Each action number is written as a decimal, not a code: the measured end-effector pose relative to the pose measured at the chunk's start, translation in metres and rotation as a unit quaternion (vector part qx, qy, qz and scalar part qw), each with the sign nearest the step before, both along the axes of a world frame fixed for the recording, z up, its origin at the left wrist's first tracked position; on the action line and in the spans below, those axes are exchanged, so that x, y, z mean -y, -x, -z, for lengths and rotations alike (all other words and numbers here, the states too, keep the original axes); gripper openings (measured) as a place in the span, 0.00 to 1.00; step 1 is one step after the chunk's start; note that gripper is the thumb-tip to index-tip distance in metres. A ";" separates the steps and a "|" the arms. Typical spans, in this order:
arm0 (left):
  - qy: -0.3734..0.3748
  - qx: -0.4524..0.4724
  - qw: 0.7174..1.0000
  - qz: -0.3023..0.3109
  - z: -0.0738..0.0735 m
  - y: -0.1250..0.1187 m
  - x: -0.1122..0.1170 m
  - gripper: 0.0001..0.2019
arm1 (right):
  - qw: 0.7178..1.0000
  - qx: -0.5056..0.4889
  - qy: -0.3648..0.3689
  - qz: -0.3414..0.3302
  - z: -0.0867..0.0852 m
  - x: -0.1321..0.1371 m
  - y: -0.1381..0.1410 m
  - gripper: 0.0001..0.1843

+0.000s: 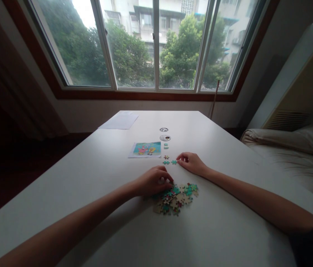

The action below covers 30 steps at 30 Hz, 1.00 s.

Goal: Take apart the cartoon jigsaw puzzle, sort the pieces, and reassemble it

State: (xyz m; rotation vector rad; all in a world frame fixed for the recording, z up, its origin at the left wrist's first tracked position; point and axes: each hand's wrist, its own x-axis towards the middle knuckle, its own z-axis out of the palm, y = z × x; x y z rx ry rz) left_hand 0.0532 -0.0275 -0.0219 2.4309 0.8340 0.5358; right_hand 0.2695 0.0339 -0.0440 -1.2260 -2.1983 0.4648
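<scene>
Grip on the left first: your left hand [152, 181] is curled over, fingertips pressed down into the near-left edge of the pile of jigsaw pieces [177, 198]. Whether a piece is pinched between those fingers cannot be told, since the knuckles hide it. Your right hand [191, 163] lies flat-wristed on the desk [228, 237] at about 1 o'clock from the pile, its grip nearly closed. The fingertips meet at the right end of a short row of teal pieces [169, 162]. They look to be touching it, but it is unclear whether they have hold of it.

From the pile, the teal row lies at 12 o'clock, a little apart. Beyond it, still at 12, are a few single loose pieces [166, 157], and at 11 o'clock the cartoon reference picture [146, 149]. Past that are two small round lids [165, 138], and far off at 11 a sheet of paper [120, 121]. A bed [289, 148] lies at 3 o'clock, beside the desk.

By the look of it, you are picking through the pile with the left while the right steadies the started row. The next move calls for a light pinch on one teal piece, lifted clear without scattering its neighbours. Then it needs turning to match the row's open tab.
</scene>
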 end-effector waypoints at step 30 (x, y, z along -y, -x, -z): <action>0.238 0.208 0.939 -0.139 -0.002 -0.002 -0.006 0.12 | 0.986 -0.034 -0.116 -0.114 -0.022 0.032 0.009 0.09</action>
